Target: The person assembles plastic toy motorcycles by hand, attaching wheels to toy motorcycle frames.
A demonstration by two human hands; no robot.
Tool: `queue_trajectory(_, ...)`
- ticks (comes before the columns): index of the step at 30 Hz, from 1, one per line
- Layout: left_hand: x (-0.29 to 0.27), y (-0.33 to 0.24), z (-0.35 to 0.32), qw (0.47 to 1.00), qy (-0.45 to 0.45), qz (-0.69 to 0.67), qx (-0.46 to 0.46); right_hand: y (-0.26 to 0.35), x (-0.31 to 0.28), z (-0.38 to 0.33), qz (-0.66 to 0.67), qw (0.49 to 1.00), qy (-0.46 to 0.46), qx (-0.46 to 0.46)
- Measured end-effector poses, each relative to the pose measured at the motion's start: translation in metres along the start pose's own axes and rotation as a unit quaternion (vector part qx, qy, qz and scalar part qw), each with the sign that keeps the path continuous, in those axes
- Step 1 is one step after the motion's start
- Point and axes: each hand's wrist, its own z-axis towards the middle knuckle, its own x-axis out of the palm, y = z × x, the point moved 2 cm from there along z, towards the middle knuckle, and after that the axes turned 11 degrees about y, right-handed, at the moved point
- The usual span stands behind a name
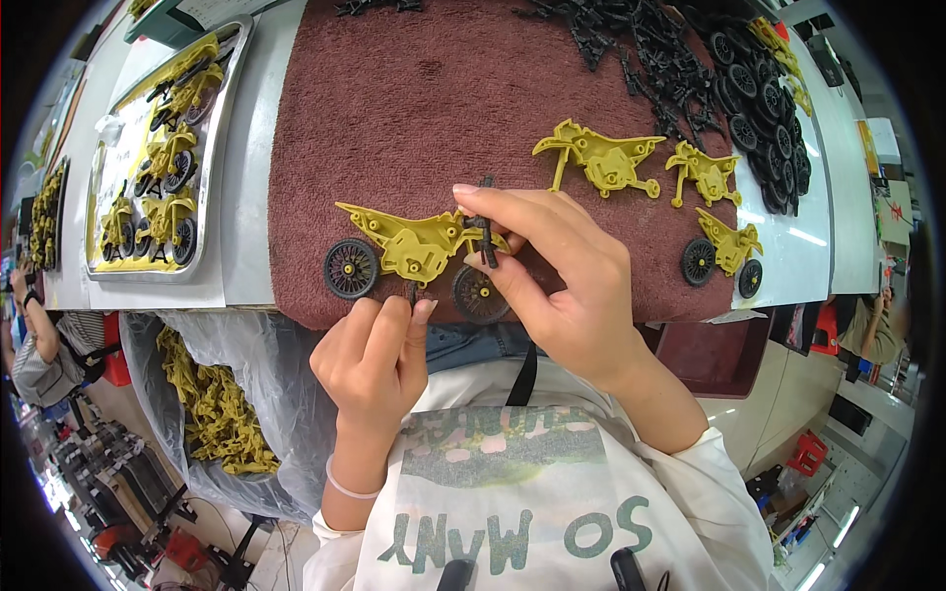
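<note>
A yellow toy motorcycle half (pixel 412 248) lies on the maroon towel (pixel 394 118) with its inner side up. One black spoked wheel (pixel 351 268) sits at its left end, and another black wheel (pixel 480 293) at its right is partly covered by my fingers. My right hand (pixel 576 266) pinches a black handlebar (pixel 487 236) between thumb and index finger at the motorcycle's front fork. Just below the body, my left hand (pixel 372 347) has its fingertips closed on a small black part (pixel 413 292), mostly hidden, at the body's lower edge.
Further right lie two bare yellow halves (pixel 606 158) (pixel 708 175) and one with wheels (pixel 727 246). Black parts (pixel 650 69) and wheels (pixel 764 108) are heaped behind. A tray (pixel 212 197) holds motorcycles at left; below it, a lined bin (pixel 286 394) contains yellow parts.
</note>
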Motion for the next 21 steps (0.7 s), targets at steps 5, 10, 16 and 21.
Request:
queue_trajectory(5, 0.003, 0.002, -0.001, 1.0, -0.017, -0.004, 0.005, -0.002, 0.0, 0.0, 0.002, 1.0, 0.0, -0.002)
queue_trajectory(10, 0.003, 0.003, -0.001, 1.0, -0.012, 0.0, 0.011, -0.001, 0.0, 0.0, 0.015, 1.0, 0.003, 0.009)
queue_trajectory(16, 0.001, 0.0, -0.001, 1.0, 0.015, 0.013, -0.003, 0.0, -0.001, 0.0, 0.031, 0.999, 0.004, 0.011)
queue_trajectory(21, -0.006, -0.006, 0.006, 0.997, 0.055, 0.033, -0.043, 0.002, -0.011, 0.004, 0.046, 0.998, 0.028, 0.027)
